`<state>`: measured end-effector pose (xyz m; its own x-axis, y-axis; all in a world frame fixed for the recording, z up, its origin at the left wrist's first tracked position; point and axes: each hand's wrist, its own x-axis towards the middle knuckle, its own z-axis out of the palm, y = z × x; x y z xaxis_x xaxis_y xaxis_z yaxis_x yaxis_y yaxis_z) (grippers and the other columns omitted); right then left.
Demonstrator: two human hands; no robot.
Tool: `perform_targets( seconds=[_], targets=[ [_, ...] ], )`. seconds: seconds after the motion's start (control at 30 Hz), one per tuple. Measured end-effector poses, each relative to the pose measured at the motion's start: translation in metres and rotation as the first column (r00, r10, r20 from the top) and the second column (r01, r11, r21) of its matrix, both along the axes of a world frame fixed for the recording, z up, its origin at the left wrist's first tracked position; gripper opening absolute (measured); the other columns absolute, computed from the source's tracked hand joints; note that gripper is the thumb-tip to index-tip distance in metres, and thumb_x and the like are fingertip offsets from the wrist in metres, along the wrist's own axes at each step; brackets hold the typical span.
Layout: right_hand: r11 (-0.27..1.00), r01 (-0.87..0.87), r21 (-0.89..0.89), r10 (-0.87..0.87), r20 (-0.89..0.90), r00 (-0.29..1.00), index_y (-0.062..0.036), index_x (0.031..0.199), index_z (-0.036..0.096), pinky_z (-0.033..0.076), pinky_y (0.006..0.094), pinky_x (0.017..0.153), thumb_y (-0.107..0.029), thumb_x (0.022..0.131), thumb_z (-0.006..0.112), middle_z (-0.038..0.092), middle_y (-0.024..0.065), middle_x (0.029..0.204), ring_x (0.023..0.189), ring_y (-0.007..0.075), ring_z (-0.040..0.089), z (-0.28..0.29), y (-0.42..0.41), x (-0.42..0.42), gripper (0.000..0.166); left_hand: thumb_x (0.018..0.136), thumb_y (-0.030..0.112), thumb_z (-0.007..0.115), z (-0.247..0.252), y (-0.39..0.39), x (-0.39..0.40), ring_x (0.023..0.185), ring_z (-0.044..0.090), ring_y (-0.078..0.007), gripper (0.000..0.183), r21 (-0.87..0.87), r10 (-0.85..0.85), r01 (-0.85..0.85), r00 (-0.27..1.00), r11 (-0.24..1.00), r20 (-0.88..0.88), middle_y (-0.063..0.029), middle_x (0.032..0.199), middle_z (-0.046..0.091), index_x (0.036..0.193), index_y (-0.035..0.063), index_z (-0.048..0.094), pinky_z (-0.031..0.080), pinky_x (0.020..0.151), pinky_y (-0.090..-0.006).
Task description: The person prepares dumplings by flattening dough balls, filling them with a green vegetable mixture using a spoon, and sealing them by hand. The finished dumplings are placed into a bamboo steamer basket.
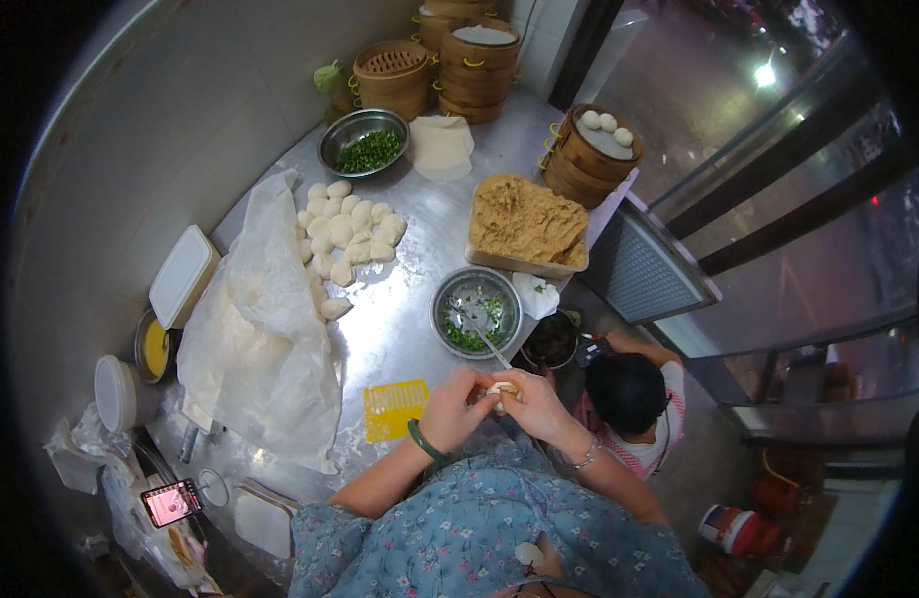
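Observation:
Close to my body, my left hand [457, 404] and my right hand [538, 406] meet around a small piece of filled dough [505, 389]. The fingers of both hands pinch its rim, and some brownish filling shows inside. Just beyond them stands a steel bowl [476, 314] with chopped green herbs and a spoon [483, 333] leaning on its edge. Farther off is a rectangular tub of tan filling [529, 223]. Several dough pieces [346, 224] lie in a cluster to the left. A yellow dough scraper [396, 410] rests flat beside my left hand.
Plastic sheeting [265, 321] covers dough at the left. Stacked bamboo steamers [478, 75] stand at the back; another steamer [592, 155] at the right edge holds three buns. A second herb bowl [363, 143] sits far left. A person [629, 404] is low at my right. A phone [172, 502] is lit at lower left.

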<state>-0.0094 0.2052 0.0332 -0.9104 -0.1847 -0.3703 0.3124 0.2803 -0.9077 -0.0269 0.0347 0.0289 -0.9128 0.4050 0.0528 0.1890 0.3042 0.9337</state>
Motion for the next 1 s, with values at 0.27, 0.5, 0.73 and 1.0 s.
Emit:
perform_targets(
  seconds=[0.27,0.5,0.73,1.0],
  targets=[
    [0.983,-0.15,0.102,0.162,-0.132,0.978,0.0022,0.118,0.052,0.049,0.0317,0.08,-0.003,0.079,0.059,0.063,0.0173,0.1,0.09,0.0213,0.062,0.012,0.002,-0.004,0.04,0.079,0.007,0.065,0.001,-0.001,-0.003,0.065,0.055,-0.0218,0.01,0.04,-0.104,0.106,0.994,0.994,-0.042,-0.0103,0.075,0.053,0.085,0.003,0.057,0.044,0.058,-0.03],
    [0.905,0.05,-0.423,0.049,0.222,0.974,0.004,0.123,0.05,0.052,0.0249,0.069,-0.009,0.089,0.054,0.062,0.0093,0.1,0.085,0.0121,0.061,0.005,0.016,-0.007,0.036,0.084,0.006,0.062,-0.012,-0.002,0.001,0.065,0.053,-0.0093,0.009,0.255,-0.071,-0.002,0.959,0.967,0.276,-0.0029,0.075,0.056,0.083,0.0008,0.056,0.045,0.059,-0.0243],
    [0.997,-0.057,0.055,0.068,-0.223,0.973,0.0028,0.113,0.058,0.05,0.0292,0.075,-0.006,0.087,0.055,0.064,0.0138,0.098,0.085,0.0206,0.063,0.008,0.008,-0.003,0.028,0.084,0.006,0.062,-0.016,0.005,0.004,0.064,0.054,-0.0098,0.008,0.211,0.003,-0.044,0.981,0.977,0.192,-0.003,0.075,0.056,0.085,0.0013,0.056,0.046,0.058,-0.0249],
    [0.98,-0.089,0.176,0.14,-0.306,0.942,0.0025,0.115,0.056,0.049,0.0305,0.078,-0.004,0.082,0.056,0.063,0.0175,0.099,0.088,0.0266,0.062,0.009,0.005,-0.005,0.033,0.082,0.006,0.063,0.006,0.001,-0.004,0.066,0.058,-0.0148,0.008,-0.014,-0.059,0.06,0.998,0.998,0.024,-0.0079,0.074,0.057,0.085,0.0012,0.057,0.046,0.061,-0.0261]
  ],
)
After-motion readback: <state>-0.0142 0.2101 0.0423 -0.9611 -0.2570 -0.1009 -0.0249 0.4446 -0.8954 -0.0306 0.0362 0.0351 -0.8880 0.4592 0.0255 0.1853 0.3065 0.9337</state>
